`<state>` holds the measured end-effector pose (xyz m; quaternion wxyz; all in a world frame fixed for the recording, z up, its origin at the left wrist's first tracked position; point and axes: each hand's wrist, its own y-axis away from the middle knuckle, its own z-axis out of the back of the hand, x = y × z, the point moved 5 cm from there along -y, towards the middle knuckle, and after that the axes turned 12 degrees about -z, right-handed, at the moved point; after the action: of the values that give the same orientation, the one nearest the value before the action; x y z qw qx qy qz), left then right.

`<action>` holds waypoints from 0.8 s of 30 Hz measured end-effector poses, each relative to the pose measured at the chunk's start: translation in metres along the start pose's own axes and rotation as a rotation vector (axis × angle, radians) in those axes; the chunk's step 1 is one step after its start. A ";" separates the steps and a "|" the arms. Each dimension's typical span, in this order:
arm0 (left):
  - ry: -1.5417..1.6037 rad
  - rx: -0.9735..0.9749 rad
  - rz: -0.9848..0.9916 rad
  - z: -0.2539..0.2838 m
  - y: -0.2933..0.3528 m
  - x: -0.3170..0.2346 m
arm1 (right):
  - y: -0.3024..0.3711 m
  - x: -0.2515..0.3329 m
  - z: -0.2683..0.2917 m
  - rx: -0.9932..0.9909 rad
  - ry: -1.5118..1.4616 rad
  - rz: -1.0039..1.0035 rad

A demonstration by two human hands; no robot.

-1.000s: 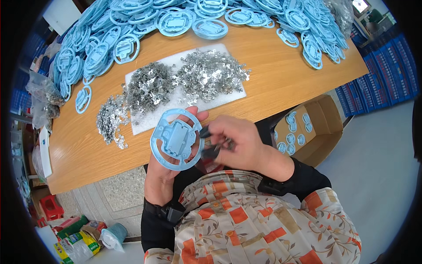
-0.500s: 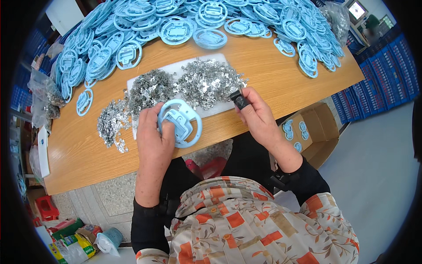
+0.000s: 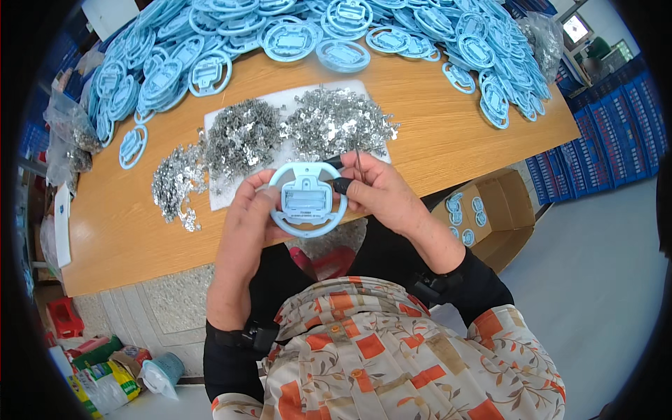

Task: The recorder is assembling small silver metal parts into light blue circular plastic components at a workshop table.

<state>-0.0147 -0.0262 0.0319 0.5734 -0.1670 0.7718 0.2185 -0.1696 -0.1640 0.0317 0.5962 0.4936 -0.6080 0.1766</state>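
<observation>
Head view: my left grip clasps the pale blue ring frame upright; my right grip, closed on a small black piece, sits just right of its rim.

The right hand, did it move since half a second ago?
Yes. The right hand came back from the white sheet toward the table edge and now touches the blue ring part held by the left hand.

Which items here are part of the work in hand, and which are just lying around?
In use:
left hand and right hand holding a blue ring part
black tool in the right hand
metal clip piles on a white sheet
blue parts heap

Lying about:
cardboard box
blue crates
floor packets
red stool
</observation>
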 end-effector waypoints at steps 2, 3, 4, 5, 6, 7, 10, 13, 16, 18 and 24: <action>-0.011 0.021 0.033 0.004 -0.003 -0.005 | -0.003 0.002 0.001 0.044 0.035 -0.010; -0.030 0.055 0.058 0.004 -0.006 -0.006 | -0.003 0.004 0.000 0.044 0.039 -0.018; -0.049 0.064 0.049 0.004 -0.007 -0.006 | -0.002 0.008 0.000 0.017 0.063 -0.012; -0.042 0.061 0.052 0.003 -0.006 -0.006 | -0.001 0.011 -0.001 -0.010 0.088 -0.006; -0.025 0.041 0.053 0.001 -0.006 -0.007 | 0.000 0.013 -0.002 -0.037 0.116 -0.005; -0.009 0.022 0.054 0.002 -0.005 -0.007 | -0.001 0.014 -0.003 -0.036 0.117 -0.007; 0.044 0.031 0.074 0.003 -0.004 -0.010 | -0.001 0.018 -0.005 0.003 0.109 0.006; -0.067 0.080 -0.071 0.005 0.001 -0.008 | -0.004 0.019 -0.013 -0.013 0.223 0.035; -0.134 0.184 -0.162 -0.002 0.010 -0.009 | 0.000 0.015 -0.032 0.229 0.349 -0.030; -0.208 0.238 -0.141 -0.002 0.016 -0.010 | -0.003 0.021 -0.043 0.231 0.358 -0.031; -0.006 0.087 -0.050 0.039 0.044 -0.002 | -0.039 0.049 -0.074 -0.023 0.755 0.319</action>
<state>-0.0045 0.0317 0.0306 0.5876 -0.1606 0.7745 0.1709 -0.0874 -0.1408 0.0783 0.7480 0.2870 -0.4172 0.4290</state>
